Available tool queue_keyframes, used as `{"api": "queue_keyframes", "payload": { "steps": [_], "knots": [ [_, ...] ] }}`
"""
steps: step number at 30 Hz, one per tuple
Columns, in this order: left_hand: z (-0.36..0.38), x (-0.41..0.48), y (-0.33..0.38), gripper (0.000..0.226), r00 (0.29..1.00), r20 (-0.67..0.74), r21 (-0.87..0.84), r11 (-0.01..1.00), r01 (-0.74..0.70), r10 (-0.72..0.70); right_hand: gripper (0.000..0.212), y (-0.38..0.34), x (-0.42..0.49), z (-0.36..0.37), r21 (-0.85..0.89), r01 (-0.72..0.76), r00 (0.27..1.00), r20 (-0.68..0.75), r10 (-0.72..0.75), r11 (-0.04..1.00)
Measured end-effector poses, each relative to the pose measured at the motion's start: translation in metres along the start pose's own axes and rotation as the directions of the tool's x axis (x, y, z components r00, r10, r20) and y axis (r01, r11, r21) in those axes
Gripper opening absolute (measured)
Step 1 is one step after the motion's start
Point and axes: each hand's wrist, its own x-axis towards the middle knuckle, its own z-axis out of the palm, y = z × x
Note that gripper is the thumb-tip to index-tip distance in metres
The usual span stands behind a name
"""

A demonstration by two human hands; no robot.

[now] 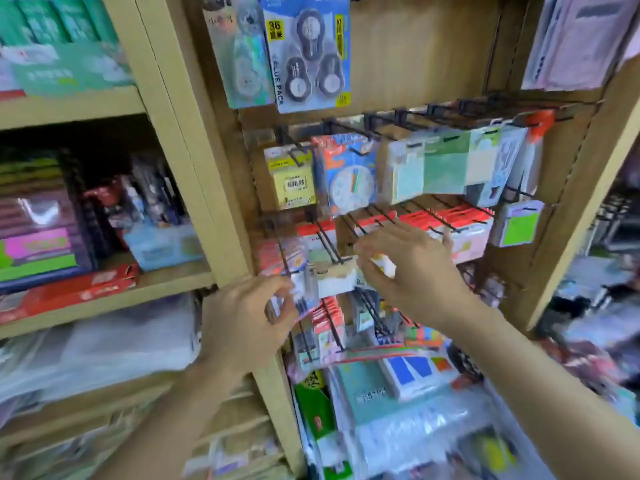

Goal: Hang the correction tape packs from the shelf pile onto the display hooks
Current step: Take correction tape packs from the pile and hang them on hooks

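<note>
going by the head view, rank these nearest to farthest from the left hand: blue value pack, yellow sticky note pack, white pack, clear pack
1. clear pack: gripped by the left hand.
2. white pack: just right, pinched by the right hand.
3. yellow sticky note pack: hanging above.
4. blue value pack: top of display.

Pack [302,289] in left fingers [277,287] motion-blurred, print illegible; hold of right fingers [381,242] unclear

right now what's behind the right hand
Behind the right hand run black display hooks with red-topped packs hanging on them. Its fingers pinch a white pack. The hand covers whatever hangs directly behind its palm.
</note>
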Motion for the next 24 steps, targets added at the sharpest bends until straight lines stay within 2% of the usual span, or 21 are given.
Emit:
{"api": "queue_keyframes", "payload": {
  "steps": [4, 6, 8, 10, 13, 15, 17, 21, 24],
  "knots": [
    [0.042, -0.093, 0.003, 0.012, 0.944, 0.285, -0.01, 0.985, 0.174, -0.164, 0.008, 0.004, -0.079, 0.041, -0.024, -0.092, 0.98, 0.176, 0.095, 0.995],
    [0.06, -0.138, 0.009, 0.007, 0.885, 0.402, -0.027, 0.963, 0.268, -0.235, 0.012, 0.006, -0.12, 0.063, -0.028, -0.195, 0.931, 0.31, 0.194, 0.98],
    [0.076, -0.181, 0.014, 0.005, 0.809, 0.488, -0.001, 0.926, 0.377, -0.329, 0.016, 0.009, -0.16, 0.083, -0.042, -0.308, 0.852, 0.432, 0.295, 0.951],
    [0.086, -0.222, 0.021, 0.009, 0.697, 0.586, 0.058, 0.879, 0.473, -0.414, 0.019, 0.01, -0.198, 0.099, -0.071, -0.417, 0.734, 0.562, 0.382, 0.906],
    [0.101, -0.281, 0.032, 0.018, 0.491, 0.708, 0.159, 0.792, 0.589, -0.508, 0.028, 0.01, -0.252, 0.12, -0.18, -0.561, 0.503, 0.7, 0.506, 0.808],
    [0.109, -0.319, 0.042, 0.023, 0.356, 0.768, 0.212, 0.736, 0.643, -0.532, 0.029, 0.008, -0.289, 0.133, -0.273, -0.585, 0.359, 0.757, 0.546, 0.763],
    [0.113, -0.357, 0.054, 0.02, 0.258, 0.792, 0.25, 0.679, 0.69, -0.554, 0.028, 0.002, -0.325, 0.143, -0.335, -0.595, 0.235, 0.797, 0.557, 0.731],
    [0.111, -0.422, 0.072, 0.013, 0.045, 0.816, 0.354, 0.56, 0.749, -0.576, 0.027, -0.015, -0.385, 0.162, -0.378, -0.597, 0.078, 0.851, 0.52, 0.708],
    [0.112, -0.477, 0.074, 0.014, -0.062, 0.807, 0.41, 0.483, 0.774, -0.587, 0.024, -0.032, -0.423, 0.183, -0.404, -0.583, -0.022, 0.875, 0.484, 0.704]
  ]
}}
